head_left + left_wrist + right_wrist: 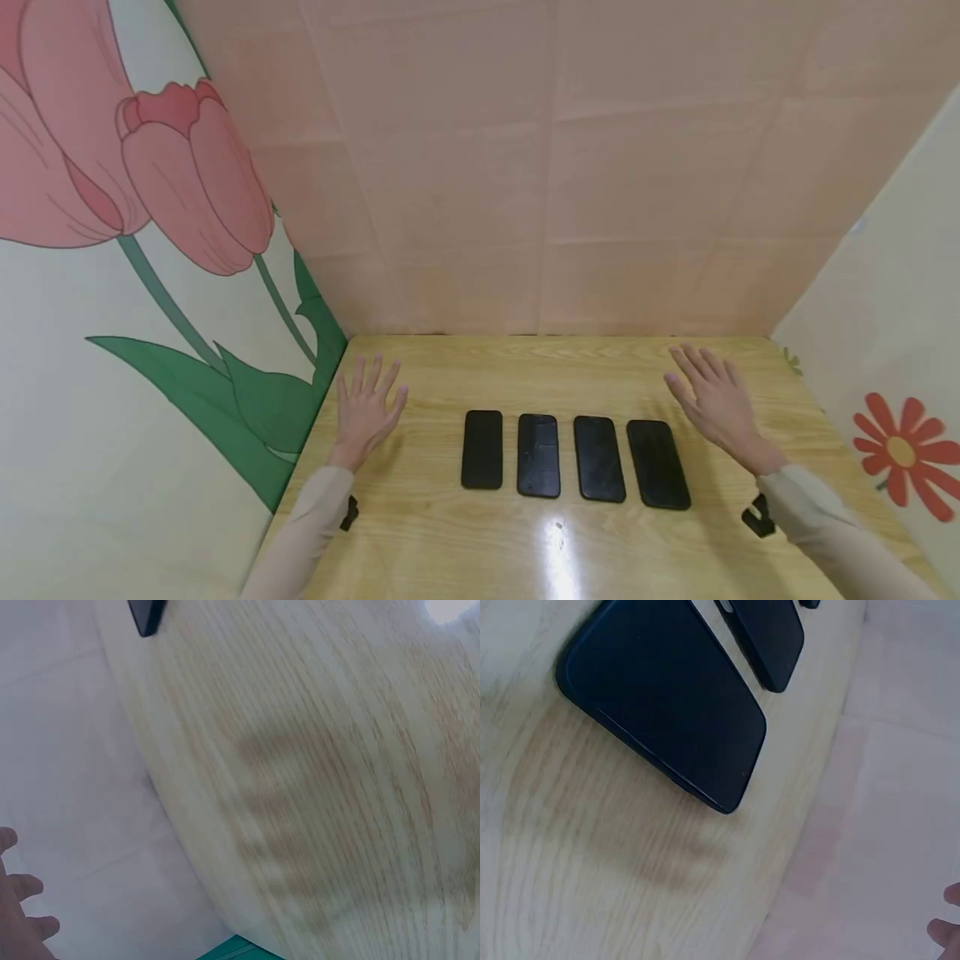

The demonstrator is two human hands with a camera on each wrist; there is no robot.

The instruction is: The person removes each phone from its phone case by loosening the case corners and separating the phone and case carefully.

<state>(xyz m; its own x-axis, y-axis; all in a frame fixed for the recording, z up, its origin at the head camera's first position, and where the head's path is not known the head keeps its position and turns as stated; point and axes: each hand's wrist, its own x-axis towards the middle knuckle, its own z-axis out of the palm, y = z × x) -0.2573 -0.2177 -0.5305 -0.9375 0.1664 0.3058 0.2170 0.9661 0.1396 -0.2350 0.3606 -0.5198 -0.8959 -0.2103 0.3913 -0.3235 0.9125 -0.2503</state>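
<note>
Several dark smartphones lie side by side on the wooden table (427, 533) in the head view. The leftmost phone (482, 450) is nearest to my left hand (365, 414), which hovers over the table's left side with fingers spread and nothing held. Beside it are a second phone (538, 457), with marks across its screen, and a third phone (599, 459). At the right end a slightly slanted phone (658, 464) lies closest to my right hand (716, 402). That hand is raised off the tabletop, fingers straight, and holds nothing. In the right wrist view, this rightmost phone (664, 697) looms large.
A pink creased backdrop (547, 167) rises behind the table's far edge. On the left stands a panel with painted tulips (195, 175), on the right a white panel with a red flower (900, 450). Light glares off the front of the tabletop.
</note>
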